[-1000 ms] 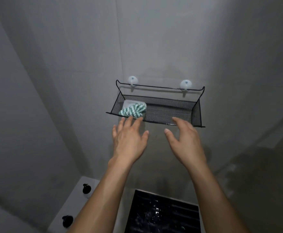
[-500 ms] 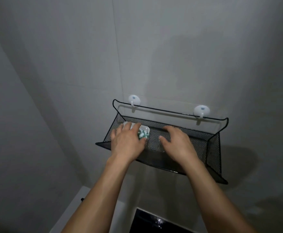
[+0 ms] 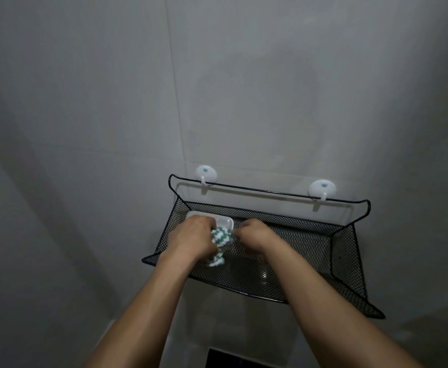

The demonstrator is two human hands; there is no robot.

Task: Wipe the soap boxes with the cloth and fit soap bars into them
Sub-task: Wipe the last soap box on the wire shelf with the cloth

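Note:
A black mesh basket (image 3: 331, 251) hangs on the grey wall from two white hooks. A white soap box (image 3: 224, 222) lies in its left end, partly hidden by my left hand. My left hand (image 3: 191, 241) grips a green and white zigzag cloth (image 3: 220, 244), which hangs down over the basket's front part. My right hand (image 3: 254, 236) is inside the basket right beside the cloth, with its fingers curled at the cloth's right edge; whether it pinches the cloth is unclear. No soap bar shows.
The two white hooks (image 3: 205, 174) (image 3: 322, 189) hold the basket's top rail against the wall. A dark panel (image 3: 231, 361) shows at the bottom edge below my arms. The right half of the basket holds nothing visible.
Both hands went into the basket. My left hand closed on the cloth and lifted it off the soap box, and my right hand came left to the cloth. The camera tilted up.

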